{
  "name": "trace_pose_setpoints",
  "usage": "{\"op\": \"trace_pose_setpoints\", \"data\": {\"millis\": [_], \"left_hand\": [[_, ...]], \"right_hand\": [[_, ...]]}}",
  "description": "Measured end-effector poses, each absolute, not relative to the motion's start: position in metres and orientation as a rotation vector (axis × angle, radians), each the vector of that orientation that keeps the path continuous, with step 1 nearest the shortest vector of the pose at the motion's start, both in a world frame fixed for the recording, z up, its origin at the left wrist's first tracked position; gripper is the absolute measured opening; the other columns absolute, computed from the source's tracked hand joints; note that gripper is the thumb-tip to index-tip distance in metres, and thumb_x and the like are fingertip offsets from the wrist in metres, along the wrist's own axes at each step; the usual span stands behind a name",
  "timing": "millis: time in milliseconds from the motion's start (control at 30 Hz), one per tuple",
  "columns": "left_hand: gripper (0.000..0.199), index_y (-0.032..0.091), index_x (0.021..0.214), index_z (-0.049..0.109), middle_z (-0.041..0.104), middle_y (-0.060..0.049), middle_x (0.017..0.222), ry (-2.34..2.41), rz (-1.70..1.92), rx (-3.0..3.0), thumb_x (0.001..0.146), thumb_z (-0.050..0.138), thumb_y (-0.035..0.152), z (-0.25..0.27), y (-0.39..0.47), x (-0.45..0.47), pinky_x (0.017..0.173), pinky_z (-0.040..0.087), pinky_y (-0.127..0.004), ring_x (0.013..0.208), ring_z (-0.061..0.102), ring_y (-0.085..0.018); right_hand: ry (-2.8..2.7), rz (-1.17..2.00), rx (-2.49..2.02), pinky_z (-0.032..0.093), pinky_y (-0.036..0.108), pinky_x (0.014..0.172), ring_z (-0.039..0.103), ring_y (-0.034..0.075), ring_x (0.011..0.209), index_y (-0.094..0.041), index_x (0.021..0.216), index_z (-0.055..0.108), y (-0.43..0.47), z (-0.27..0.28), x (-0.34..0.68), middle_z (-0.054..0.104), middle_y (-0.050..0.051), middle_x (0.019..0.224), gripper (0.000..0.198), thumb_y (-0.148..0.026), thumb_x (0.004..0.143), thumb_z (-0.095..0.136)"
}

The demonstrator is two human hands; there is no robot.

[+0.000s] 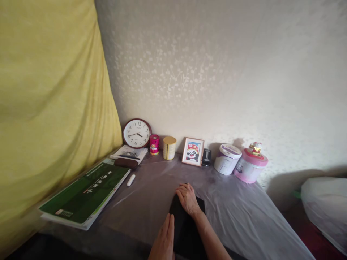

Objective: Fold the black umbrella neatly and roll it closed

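A plain black piece, which looks like folded cloth (185,229), lies on the table directly in front of me. My right hand (187,198) rests palm down over its far end, fingers reaching to the far left edge. Along its near left side is my left hand (166,234), turned on edge with the fingers straight and held together. Both hands touch the black piece. Its right side shows beyond my right wrist, and my forearm hides part of its near end.
A grey cloth covers the table (146,202). Left are a green book (89,187), a brown case (126,163) and a white stick-like object (131,180). Along the wall stand a clock (137,133), a pink can (154,144), a yellow can (169,148), a picture frame (192,151) and tubs (227,159).
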State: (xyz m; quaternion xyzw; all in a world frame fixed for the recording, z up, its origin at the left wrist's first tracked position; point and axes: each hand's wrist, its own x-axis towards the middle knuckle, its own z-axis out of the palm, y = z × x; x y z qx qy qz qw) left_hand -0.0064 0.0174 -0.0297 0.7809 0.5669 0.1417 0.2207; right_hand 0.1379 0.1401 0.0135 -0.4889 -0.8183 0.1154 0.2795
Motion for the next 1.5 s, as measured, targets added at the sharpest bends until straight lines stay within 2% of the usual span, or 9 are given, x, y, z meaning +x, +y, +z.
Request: {"op": "trace_pose_setpoints", "data": {"millis": [133,300,400,467,633,867,1033,1267,1500], "left_hand": [[0.089,0.008,0.141,0.012,0.014,-0.013,0.149,1.548,0.421,2.134,0.055,0.037,0.000,-0.023,0.016,-0.005,0.110,0.025,-0.037,0.136,0.018,-0.021],[0.091,0.006,0.141,0.010,0.012,-0.015,0.149,1.657,0.368,2.092,0.055,0.039,-0.001,-0.017,0.011,0.002,0.109,0.026,-0.039,0.136,0.020,-0.025],[0.087,0.004,0.141,0.005,0.009,-0.016,0.150,1.598,0.359,2.145,0.060,0.037,-0.001,-0.009,0.006,0.001,0.110,0.024,-0.038,0.137,0.016,-0.023],[0.084,0.003,0.140,0.005,0.008,-0.016,0.150,1.579,0.368,2.139,0.062,0.036,-0.001,-0.003,0.003,-0.001,0.111,0.022,-0.036,0.137,0.014,-0.022],[0.083,0.006,0.141,0.005,0.011,-0.014,0.151,1.613,0.377,2.061,0.065,0.039,0.001,0.006,0.001,-0.002,0.111,0.021,-0.033,0.137,0.016,-0.021],[0.086,0.006,0.141,0.005,0.016,-0.015,0.149,1.615,0.398,2.054,0.064,0.043,-0.001,0.007,0.000,-0.002,0.110,0.021,-0.028,0.136,0.019,-0.020],[0.087,0.005,0.141,0.005,0.018,-0.016,0.149,1.626,0.385,2.061,0.062,0.041,-0.006,0.007,0.001,-0.002,0.110,0.021,-0.026,0.136,0.020,-0.020],[0.090,0.006,0.141,0.004,0.018,-0.016,0.149,1.595,0.407,2.017,0.060,0.041,-0.006,0.006,0.003,-0.004,0.108,0.022,-0.025,0.136,0.021,-0.019],[0.093,0.006,0.141,0.003,0.027,-0.017,0.145,1.627,0.383,2.031,0.058,0.045,-0.003,0.009,0.003,-0.004,0.106,0.026,-0.026,0.131,0.031,-0.021]], "right_hand": [[-2.115,0.312,-1.397,0.032,0.032,0.099,0.053,0.016,0.110,-0.025,0.086,0.068,0.158,0.012,0.139,0.069,0.000,0.100,0.031,-0.023,0.091,0.037],[-1.863,0.249,-1.612,0.039,0.032,0.092,0.058,0.020,0.102,-0.016,0.103,0.062,0.157,0.011,0.165,0.065,0.010,0.106,0.033,-0.027,0.089,0.034],[-1.709,0.229,-1.733,0.044,0.032,0.083,0.062,0.022,0.094,-0.013,0.101,0.062,0.135,0.008,0.196,0.066,0.014,0.101,0.038,-0.029,0.088,0.030],[-1.583,0.265,-1.798,0.046,0.030,0.075,0.064,0.021,0.084,-0.015,0.095,0.063,0.115,0.004,0.213,0.069,0.011,0.092,0.039,-0.034,0.087,0.030],[-1.499,0.454,-1.797,0.047,0.026,0.065,0.066,0.019,0.070,-0.018,0.090,0.063,0.070,-0.011,0.226,0.070,0.007,0.080,0.036,-0.040,0.084,0.035],[-1.550,0.350,-1.794,0.046,0.027,0.062,0.066,0.021,0.072,-0.022,0.086,0.066,0.051,-0.014,0.222,0.070,0.008,0.085,0.030,-0.044,0.079,0.047],[-1.498,0.398,-1.846,0.045,0.028,0.062,0.066,0.022,0.068,-0.018,0.092,0.062,0.051,-0.008,0.206,0.069,0.007,0.073,0.037,-0.046,0.082,0.042],[-1.414,0.447,-1.776,0.046,0.030,0.070,0.065,0.027,0.085,-0.015,0.092,0.061,0.063,-0.007,0.189,0.069,0.012,0.085,0.035,-0.042,0.073,0.049],[-1.348,0.806,-1.446,0.041,0.025,0.050,0.056,0.016,0.057,-0.014,0.083,0.063,0.074,0.023,0.161,0.061,0.001,0.062,0.037,-0.049,0.074,0.052]]}}
